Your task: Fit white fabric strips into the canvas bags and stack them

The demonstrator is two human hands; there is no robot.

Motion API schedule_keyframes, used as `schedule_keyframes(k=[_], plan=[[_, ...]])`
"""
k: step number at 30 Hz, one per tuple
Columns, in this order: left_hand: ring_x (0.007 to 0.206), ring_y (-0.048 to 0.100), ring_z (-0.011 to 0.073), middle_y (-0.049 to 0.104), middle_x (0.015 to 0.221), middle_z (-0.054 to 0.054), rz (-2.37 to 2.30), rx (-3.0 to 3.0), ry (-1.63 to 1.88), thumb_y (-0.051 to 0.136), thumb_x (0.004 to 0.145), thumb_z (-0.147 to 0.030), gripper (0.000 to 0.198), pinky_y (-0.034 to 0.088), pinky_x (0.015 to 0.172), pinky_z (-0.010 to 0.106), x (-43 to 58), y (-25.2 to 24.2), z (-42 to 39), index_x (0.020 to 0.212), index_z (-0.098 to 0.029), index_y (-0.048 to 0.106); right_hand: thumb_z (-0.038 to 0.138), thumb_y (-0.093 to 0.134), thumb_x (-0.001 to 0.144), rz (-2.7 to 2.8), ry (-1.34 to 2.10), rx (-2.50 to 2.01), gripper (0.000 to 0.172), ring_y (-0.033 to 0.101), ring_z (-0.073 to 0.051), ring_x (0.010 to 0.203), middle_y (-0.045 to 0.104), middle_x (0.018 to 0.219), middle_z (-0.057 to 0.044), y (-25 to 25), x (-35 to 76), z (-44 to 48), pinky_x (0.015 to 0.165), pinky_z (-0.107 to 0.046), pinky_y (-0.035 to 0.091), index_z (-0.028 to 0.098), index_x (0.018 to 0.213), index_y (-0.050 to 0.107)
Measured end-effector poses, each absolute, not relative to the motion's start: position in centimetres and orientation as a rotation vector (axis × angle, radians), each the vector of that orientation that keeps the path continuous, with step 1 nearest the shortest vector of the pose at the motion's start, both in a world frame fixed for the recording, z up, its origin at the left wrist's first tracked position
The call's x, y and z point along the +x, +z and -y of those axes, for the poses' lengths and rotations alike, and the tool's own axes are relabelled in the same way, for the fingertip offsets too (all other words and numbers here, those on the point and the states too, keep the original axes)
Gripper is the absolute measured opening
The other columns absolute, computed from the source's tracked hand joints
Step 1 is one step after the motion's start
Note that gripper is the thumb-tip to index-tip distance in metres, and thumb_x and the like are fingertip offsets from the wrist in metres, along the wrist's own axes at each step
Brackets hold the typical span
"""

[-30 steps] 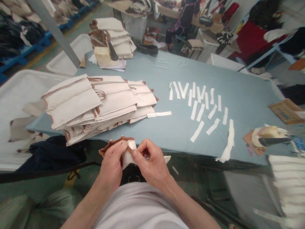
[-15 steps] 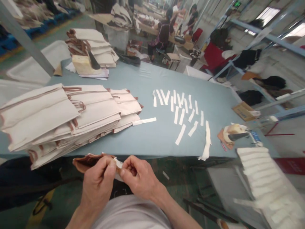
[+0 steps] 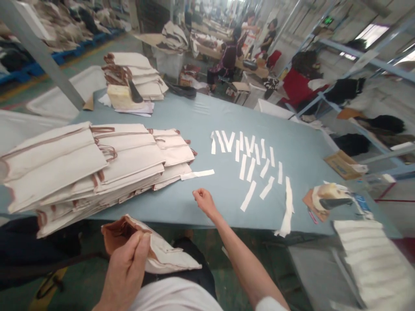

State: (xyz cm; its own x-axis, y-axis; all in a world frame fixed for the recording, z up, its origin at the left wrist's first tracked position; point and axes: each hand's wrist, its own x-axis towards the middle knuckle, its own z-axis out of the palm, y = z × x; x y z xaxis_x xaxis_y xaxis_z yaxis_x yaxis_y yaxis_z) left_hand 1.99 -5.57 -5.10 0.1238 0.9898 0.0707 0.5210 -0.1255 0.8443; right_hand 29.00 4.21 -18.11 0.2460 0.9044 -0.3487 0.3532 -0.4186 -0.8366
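Observation:
My left hand (image 3: 128,263) grips the rim of a cream fabric bag (image 3: 173,255) with a brown lining, held in front of the table edge over my lap. The bag's mouth gapes open to the left. Over the near part of the table, my right hand (image 3: 204,201) is apart from the bag, its fingers curled closed; whatever may be inside them is hidden. Just beyond it lies a white strip (image 3: 198,174), one end by the stacked bags. Several more white strips (image 3: 248,196) are spread across the table to the right.
Stacks of cream bags (image 3: 129,142) with brown straps cover the table's left side. A second pile (image 3: 139,65) stands at the far left. At the right are a tape dispenser (image 3: 330,198), a cardboard box (image 3: 343,164) and a white ridged stack (image 3: 366,250). People work in the background.
My right hand has left the bag and moved forward over the table. My left hand keeps hold of the bag, which now shows more of its cream side. The view has shifted slightly.

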Motion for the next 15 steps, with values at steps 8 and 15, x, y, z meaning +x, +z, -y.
schedule_keyframes(k=[8, 15], plan=[[0.046, 0.06, 0.0145, 0.061, 0.057, -0.005, -1.49, 1.893, 0.895, 0.046, 0.109, -0.033, 0.038, 0.046, 0.048, 0.023, 0.3, -4.8, 5.5, 0.076, -0.024, 0.063, 0.039, 0.071, 0.107, 1.317, 0.814, -2.352, 0.039, 0.072, -0.027, 0.118, 0.069, 0.139, -0.012, -21.6, 34.8, -11.9, 0.1, -0.049, 0.064, 0.018, 0.139, 0.067], [0.049, 0.058, 0.014, 0.058, 0.058, -0.005, -1.552, 1.857, 0.859, 0.046, 0.111, -0.036, 0.042, 0.046, 0.049, 0.022, 1.4, -5.1, 4.2, 0.072, -0.024, 0.057, 0.038, 0.071, 0.107, 1.76, 0.545, -2.298, 0.04, 0.071, -0.028, 0.12, 0.068, 0.142, -0.012, -22.6, 35.2, -14.2, 0.101, -0.05, 0.063, 0.019, 0.141, 0.066]])
